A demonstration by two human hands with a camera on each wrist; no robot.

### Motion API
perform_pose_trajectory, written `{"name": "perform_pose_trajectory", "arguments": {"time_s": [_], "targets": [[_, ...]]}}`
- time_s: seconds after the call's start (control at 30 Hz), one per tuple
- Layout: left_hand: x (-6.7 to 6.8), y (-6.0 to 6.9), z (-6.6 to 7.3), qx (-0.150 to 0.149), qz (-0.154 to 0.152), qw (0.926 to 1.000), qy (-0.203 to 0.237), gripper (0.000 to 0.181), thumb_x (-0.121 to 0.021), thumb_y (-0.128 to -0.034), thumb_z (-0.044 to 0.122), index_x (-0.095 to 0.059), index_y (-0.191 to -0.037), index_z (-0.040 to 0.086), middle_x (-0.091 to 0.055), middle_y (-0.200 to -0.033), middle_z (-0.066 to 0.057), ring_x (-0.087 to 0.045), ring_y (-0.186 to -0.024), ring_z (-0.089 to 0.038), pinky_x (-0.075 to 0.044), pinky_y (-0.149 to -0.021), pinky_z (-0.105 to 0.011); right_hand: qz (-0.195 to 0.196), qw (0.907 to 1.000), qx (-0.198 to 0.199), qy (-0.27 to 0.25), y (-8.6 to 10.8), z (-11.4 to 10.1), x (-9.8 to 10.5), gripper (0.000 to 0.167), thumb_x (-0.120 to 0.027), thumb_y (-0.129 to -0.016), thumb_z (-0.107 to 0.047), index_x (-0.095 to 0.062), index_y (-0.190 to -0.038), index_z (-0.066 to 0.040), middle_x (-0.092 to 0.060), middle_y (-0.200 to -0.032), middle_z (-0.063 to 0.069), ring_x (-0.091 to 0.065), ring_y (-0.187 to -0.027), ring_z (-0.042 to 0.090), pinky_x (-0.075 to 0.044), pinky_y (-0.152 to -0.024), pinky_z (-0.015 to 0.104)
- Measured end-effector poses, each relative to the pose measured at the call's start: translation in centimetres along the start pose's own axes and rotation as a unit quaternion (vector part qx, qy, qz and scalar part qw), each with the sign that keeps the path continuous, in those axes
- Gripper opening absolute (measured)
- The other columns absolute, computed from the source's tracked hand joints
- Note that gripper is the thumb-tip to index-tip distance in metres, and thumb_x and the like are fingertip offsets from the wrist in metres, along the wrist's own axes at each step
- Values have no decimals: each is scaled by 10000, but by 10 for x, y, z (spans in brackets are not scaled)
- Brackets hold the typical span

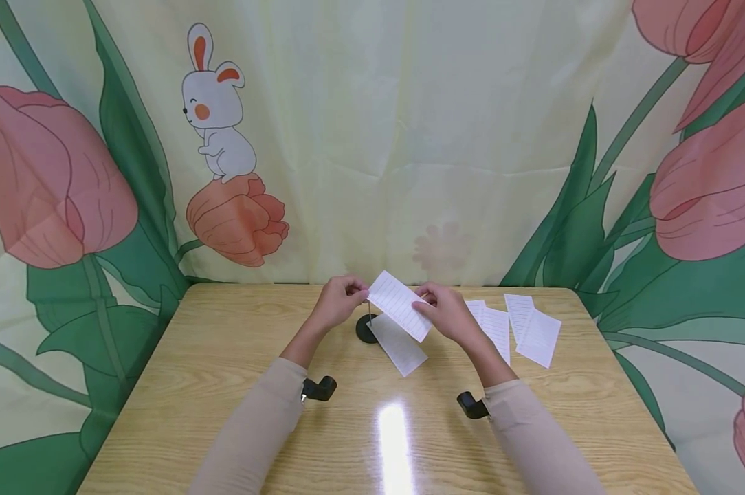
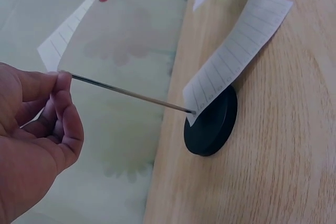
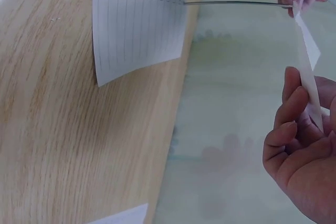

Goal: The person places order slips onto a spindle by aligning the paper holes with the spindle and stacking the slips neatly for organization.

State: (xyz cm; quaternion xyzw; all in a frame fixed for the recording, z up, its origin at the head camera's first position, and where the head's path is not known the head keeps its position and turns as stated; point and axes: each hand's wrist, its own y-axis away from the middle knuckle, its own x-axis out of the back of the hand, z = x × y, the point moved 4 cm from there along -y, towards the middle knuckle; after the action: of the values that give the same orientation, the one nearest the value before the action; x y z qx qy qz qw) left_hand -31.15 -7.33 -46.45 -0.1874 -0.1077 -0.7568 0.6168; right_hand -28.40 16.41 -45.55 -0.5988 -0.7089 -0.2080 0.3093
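Note:
A thin metal rod (image 2: 131, 94) stands up from a round black base (image 1: 365, 330). One lined paper slip (image 1: 400, 345) is pierced by the rod and lies low, against the base. At the rod's tip, the left hand (image 1: 340, 302) pinches a corner of a second lined slip (image 1: 398, 302). The right hand (image 1: 445, 313) grips the opposite end of that slip between thumb and fingers. In the right wrist view the held slip (image 3: 308, 66) appears nearly edge-on, its corner touching the rod's top; whether the rod pierces it cannot be told.
Several lined paper slips (image 1: 538, 338) lie on the wooden table (image 1: 224, 412) to the right of the right hand, some overlapping. Behind the table's far edge hangs a curtain (image 1: 348, 137) printed with tulips and a rabbit. Each sleeved forearm has a black device at the wrist.

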Motion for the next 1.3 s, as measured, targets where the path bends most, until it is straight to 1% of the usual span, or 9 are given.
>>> {"name": "perform_pose_trajectory", "arguments": {"time_s": [0.23,0.53,0.67,0.87,1.03,1.17,1.3], "targets": [[-2,-1,0,-3,-27,10000,-16,83,-674,-992,64,-737,-1006,11,-714,-939,-112,-655,-843,-197,-509,-713,-255,-24,9999,-96,30,3,4,-1,244,-711,-988,-191,-681,-1178,-42,-741,-977,109,-665,-828,188,-524,-730,336],[-4,-1,-2,0,-20,10000,-43,79,-674,-987,47,-733,-1008,-1,-703,-938,-116,-648,-839,-207,-513,-708,-256,61,9998,-195,-44,7,4,-3,223,-722,-979,-184,-691,-1155,-51,-729,-982,104,-664,-842,197,-524,-733,331],[-6,1,-7,-24,-18,10000,-59,65,-675,-980,27,-728,-989,-10,-698,-926,-124,-626,-812,-195,-500,-688,-251,58,9998,-166,-24,7,5,-6,214,-723,-977,-183,-697,-1144,-52,-731,-958,90,-660,-829,186,-517,-740,329],[-11,2,-16,9,-42,10000,-53,73,-667,-988,41,-733,-985,10,-712,-921,-119,-614,-818,-188,-495,-702,-255,87,9999,-129,30,9,11,-10,202,-726,-974,-170,-697,-1134,-49,-724,-936,75,-651,-819,174,-514,-727,324],[-14,2,-20,42,-47,9999,-108,91,-647,-1002,42,-734,-980,21,-705,-921,-102,-607,-837,-195,-502,-728,-266,28,9998,-207,47,11,14,-15,211,-722,-977,-177,-694,-1145,-53,-733,-950,70,-673,-844,176,-537,-751,338],[-16,2,-23,2,-32,9998,-181,103,-637,-1005,30,-731,-967,16,-709,-916,-120,-610,-832,-185,-494,-722,-257,6,9997,-216,124,11,18,-18,208,-713,-983,-180,-701,-1142,-45,-723,-944,75,-673,-860,192,-542,-769,364],[-18,0,-27,41,-21,9997,-224,100,-639,-1002,23,-731,-963,20,-709,-915,-108,-616,-837,-181,-499,-725,-262,-12,9996,-255,128,12,22,-23,191,-705,-987,-173,-707,-1127,-44,-720,-969,78,-674,-892,207,-550,-783,377]]}}
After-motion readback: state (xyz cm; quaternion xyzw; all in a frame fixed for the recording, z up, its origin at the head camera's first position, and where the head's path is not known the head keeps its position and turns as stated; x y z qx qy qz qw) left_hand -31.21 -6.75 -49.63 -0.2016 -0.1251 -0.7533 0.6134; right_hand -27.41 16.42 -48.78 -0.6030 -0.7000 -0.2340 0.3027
